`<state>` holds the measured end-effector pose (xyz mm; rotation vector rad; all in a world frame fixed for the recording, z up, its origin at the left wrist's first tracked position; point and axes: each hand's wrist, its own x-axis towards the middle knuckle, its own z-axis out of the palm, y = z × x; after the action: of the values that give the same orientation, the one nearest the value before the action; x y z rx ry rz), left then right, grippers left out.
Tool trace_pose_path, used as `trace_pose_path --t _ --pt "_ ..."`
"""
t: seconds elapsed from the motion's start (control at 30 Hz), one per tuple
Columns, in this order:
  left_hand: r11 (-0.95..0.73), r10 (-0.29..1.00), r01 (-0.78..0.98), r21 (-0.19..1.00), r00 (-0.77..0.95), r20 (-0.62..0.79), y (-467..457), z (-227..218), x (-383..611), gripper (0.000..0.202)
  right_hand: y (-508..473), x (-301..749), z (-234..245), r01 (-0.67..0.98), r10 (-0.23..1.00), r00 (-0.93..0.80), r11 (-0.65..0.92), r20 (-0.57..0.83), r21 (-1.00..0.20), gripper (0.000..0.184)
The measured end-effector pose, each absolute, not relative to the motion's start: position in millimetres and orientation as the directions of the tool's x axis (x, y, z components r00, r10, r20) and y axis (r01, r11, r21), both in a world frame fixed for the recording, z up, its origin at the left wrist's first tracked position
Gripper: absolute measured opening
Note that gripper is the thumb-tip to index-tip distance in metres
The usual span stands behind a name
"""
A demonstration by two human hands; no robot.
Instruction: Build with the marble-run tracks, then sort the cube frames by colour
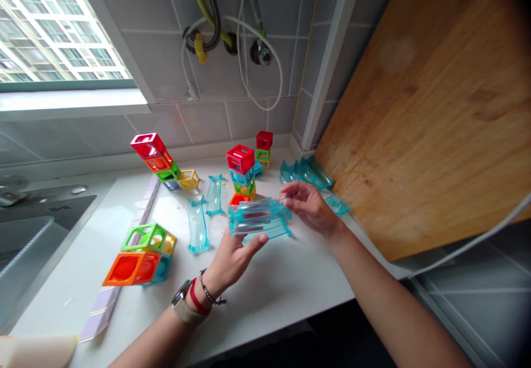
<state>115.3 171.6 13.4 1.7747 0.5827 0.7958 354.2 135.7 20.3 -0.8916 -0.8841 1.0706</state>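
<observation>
Both hands hold clear teal plastic track pieces (259, 219) over the white counter (282, 285). My left hand (232, 260) grips the left end from below, thumb up against it. My right hand (309, 207) pinches the right end with its fingertips. The pieces look stacked or nested together; how many I cannot tell. Two more teal track pieces (198, 225) (214, 193) lie flat on the counter just to the left.
Coloured cube frames stand in stacks: a leaning red-topped one (155, 157), a middle one (241, 170), a small back one (264, 148), and green and orange cubes (141, 254) nearer me. Curved teal pieces (305, 171) lie by a wooden board (431, 113). A sink (29, 235) is left.
</observation>
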Motion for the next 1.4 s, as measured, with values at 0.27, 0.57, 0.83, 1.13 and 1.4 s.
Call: trace_pose_path --t 0.27,0.57,0.83,1.13,1.4 --pt "0.017 0.813 -0.299 0.954 0.560 0.161 173.7 6.4 118.3 0.038 136.4 342.6 19.8 -0.116 0.975 0.048 0.222 0.218 -0.968 0.025" --pt "-0.582 0.784 0.002 0.813 0.268 0.561 172.4 32.2 108.1 0.022 140.0 355.7 13.8 -0.444 0.950 0.309 0.191 0.050 -0.875 0.035" --pt "-0.668 0.720 0.613 0.422 0.389 0.575 239.6 21.1 78.7 0.054 139.1 331.6 8.0 -0.177 0.992 -0.089 0.069 0.086 -0.982 0.027" --pt "-0.550 0.832 0.761 0.345 0.464 0.305 251.4 -2.0 72.7 0.100 143.5 315.3 -8.7 0.071 0.985 -0.049 0.169 0.165 -0.983 0.024" --pt "-0.596 0.803 0.638 0.488 0.492 0.336 229.9 17.5 85.4 0.111 152.7 315.9 -15.8 -0.063 0.965 0.235 0.137 0.119 -0.989 0.043"
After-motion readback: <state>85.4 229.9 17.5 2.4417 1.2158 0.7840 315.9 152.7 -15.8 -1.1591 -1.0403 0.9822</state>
